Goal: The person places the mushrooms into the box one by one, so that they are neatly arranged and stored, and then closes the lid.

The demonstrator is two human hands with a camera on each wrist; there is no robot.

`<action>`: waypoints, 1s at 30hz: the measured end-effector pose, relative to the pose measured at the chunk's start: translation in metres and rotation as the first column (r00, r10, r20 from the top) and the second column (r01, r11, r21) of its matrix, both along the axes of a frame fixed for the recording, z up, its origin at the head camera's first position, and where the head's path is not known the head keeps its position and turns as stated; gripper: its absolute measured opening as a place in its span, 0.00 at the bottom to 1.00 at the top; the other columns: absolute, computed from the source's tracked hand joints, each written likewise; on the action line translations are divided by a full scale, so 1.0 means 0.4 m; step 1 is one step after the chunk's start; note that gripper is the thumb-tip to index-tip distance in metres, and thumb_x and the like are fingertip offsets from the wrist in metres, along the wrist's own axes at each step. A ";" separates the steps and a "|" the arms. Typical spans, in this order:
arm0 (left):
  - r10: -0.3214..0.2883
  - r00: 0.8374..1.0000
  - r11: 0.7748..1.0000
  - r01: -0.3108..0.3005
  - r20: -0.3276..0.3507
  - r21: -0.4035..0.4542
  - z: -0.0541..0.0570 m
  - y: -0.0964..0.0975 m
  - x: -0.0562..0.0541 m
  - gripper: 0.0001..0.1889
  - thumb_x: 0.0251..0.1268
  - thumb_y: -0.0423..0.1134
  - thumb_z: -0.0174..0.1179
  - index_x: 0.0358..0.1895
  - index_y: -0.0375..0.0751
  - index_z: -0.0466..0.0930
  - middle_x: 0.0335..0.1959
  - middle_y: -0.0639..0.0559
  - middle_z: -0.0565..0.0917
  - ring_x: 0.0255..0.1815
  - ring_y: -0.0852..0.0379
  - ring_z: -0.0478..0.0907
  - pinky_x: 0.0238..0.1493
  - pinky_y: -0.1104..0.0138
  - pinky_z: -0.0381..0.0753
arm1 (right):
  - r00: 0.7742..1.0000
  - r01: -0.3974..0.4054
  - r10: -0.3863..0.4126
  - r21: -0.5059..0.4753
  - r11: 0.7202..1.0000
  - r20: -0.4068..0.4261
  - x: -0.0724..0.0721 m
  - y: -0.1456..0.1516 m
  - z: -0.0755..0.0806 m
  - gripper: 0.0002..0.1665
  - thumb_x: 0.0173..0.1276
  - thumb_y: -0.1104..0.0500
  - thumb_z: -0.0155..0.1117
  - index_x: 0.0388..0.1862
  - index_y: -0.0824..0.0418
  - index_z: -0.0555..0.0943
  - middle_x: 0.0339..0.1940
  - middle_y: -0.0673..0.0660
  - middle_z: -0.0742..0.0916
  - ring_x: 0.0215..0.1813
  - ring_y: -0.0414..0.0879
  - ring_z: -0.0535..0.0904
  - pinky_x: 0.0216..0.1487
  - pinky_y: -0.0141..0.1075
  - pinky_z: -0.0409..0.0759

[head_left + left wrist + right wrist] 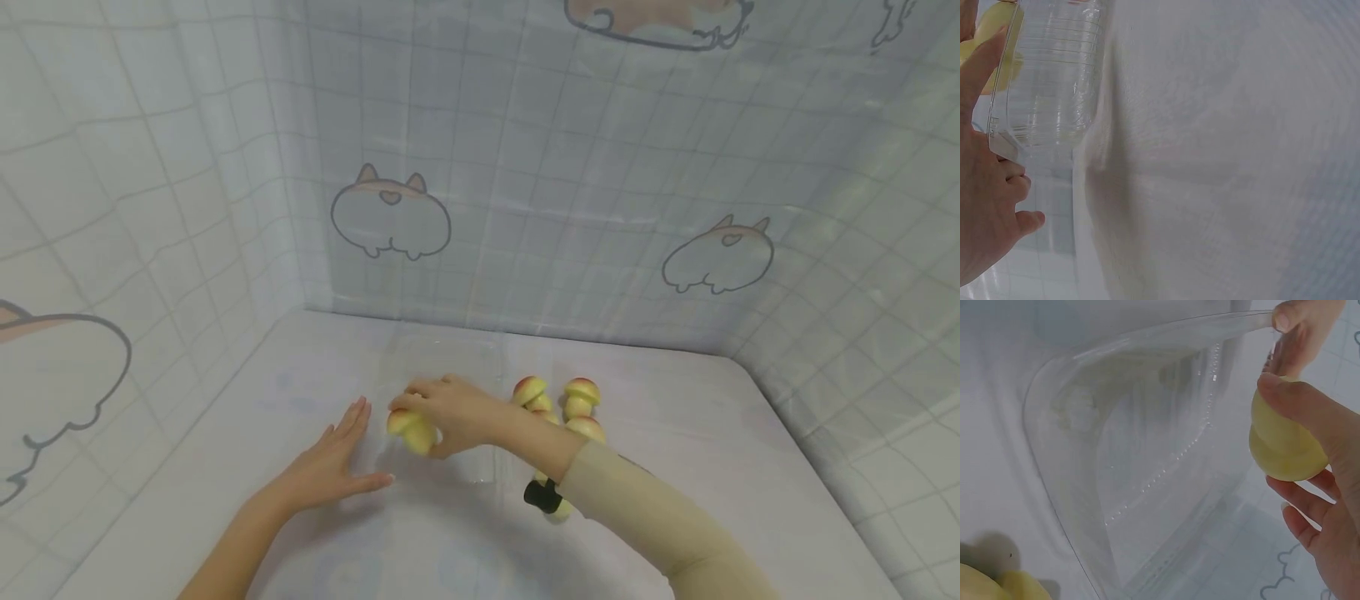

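Observation:
A clear plastic container (450, 475) lies on the white surface, its ribbed walls close up in the left wrist view. Over it, my right hand (457, 412) grips a yellow mushroom-shaped piece (417, 433) with a reddish patch on its cap. The right wrist view shows the thumb on one side of this yellow mushroom (1288, 437) and fingers on the other. At the container's left side is my left hand (330, 462), fingers extended and thumb spread. In the right wrist view, one of its fingertips (1282, 320) touches the rim.
Several more yellow mushrooms (582, 398) with reddish caps lie right of the container, partly hidden by my right forearm. A black object (542, 496) shows beneath that forearm. Grid-patterned sheets (525, 208) with cartoon animals enclose the white surface (675, 467) at the back and sides.

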State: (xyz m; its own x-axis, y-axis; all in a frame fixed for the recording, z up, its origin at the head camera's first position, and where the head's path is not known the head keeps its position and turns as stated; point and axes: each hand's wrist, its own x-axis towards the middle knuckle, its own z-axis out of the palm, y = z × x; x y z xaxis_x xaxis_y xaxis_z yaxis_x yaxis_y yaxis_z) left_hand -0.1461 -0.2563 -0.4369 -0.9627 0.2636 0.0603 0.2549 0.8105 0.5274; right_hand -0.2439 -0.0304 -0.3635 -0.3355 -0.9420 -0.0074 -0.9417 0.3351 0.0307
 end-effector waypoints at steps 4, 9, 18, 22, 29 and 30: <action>-0.004 1.000 1.000 0.004 0.005 0.006 0.000 0.000 0.000 0.60 0.54 0.68 0.61 0.74 0.26 0.43 0.76 0.31 0.42 0.75 0.34 0.43 0.69 0.37 0.46 | 0.998 0.000 -0.003 0.056 0.998 0.056 0.002 -0.015 -0.011 0.50 0.51 0.51 0.78 0.71 0.50 0.64 0.62 0.45 0.74 0.58 0.39 0.72 0.59 0.37 0.72; -0.005 1.000 1.000 0.005 -0.005 -0.004 -0.001 0.002 -0.002 0.60 0.53 0.67 0.62 0.74 0.25 0.43 0.76 0.30 0.43 0.75 0.34 0.44 0.69 0.37 0.47 | 0.998 -0.006 -0.001 0.097 0.995 0.070 0.006 -0.033 -0.033 0.48 0.52 0.55 0.77 0.70 0.52 0.63 0.62 0.46 0.73 0.55 0.39 0.74 0.57 0.32 0.73; -0.004 1.000 1.000 0.004 -0.004 0.000 0.001 0.002 0.001 0.60 0.53 0.67 0.63 0.74 0.26 0.43 0.76 0.32 0.43 0.75 0.35 0.44 0.69 0.37 0.47 | 0.998 -0.061 0.058 0.162 0.985 0.027 0.025 -0.051 -0.058 0.44 0.58 0.51 0.73 0.72 0.45 0.63 0.59 0.48 0.76 0.56 0.40 0.74 0.57 0.31 0.74; -0.004 1.000 1.000 0.004 -0.006 0.000 0.001 0.003 0.001 0.60 0.53 0.66 0.63 0.74 0.25 0.43 0.76 0.31 0.43 0.75 0.34 0.44 0.69 0.37 0.47 | 0.999 -0.035 0.031 0.165 0.986 0.021 0.030 -0.054 -0.065 0.45 0.58 0.48 0.73 0.72 0.46 0.63 0.57 0.48 0.77 0.53 0.39 0.74 0.53 0.29 0.75; 0.000 1.000 1.000 0.000 0.000 0.003 -0.005 0.001 -0.002 0.60 0.53 0.67 0.62 0.75 0.27 0.42 0.76 0.32 0.42 0.75 0.34 0.43 0.69 0.37 0.47 | 0.999 0.039 -0.043 0.203 0.978 0.015 0.038 -0.058 -0.079 0.45 0.57 0.48 0.73 0.72 0.45 0.64 0.54 0.47 0.77 0.49 0.38 0.75 0.45 0.28 0.77; 0.000 1.000 1.000 0.000 0.001 0.004 -0.006 0.001 -0.002 0.60 0.53 0.68 0.62 0.75 0.27 0.42 0.76 0.32 0.42 0.75 0.34 0.43 0.69 0.37 0.47 | 0.998 0.048 -0.054 0.201 0.978 0.027 0.039 -0.058 -0.082 0.45 0.58 0.48 0.73 0.72 0.45 0.63 0.55 0.47 0.77 0.49 0.38 0.76 0.45 0.28 0.78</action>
State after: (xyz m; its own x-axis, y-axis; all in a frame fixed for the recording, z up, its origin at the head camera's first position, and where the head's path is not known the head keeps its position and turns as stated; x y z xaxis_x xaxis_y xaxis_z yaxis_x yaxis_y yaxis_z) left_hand -0.1470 -0.2561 -0.4395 -0.9629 0.2630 0.0607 0.2543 0.8087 0.5304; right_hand -0.2283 -0.0536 -0.3962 -0.3797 -0.9019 -0.2061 -0.9250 0.3730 0.0719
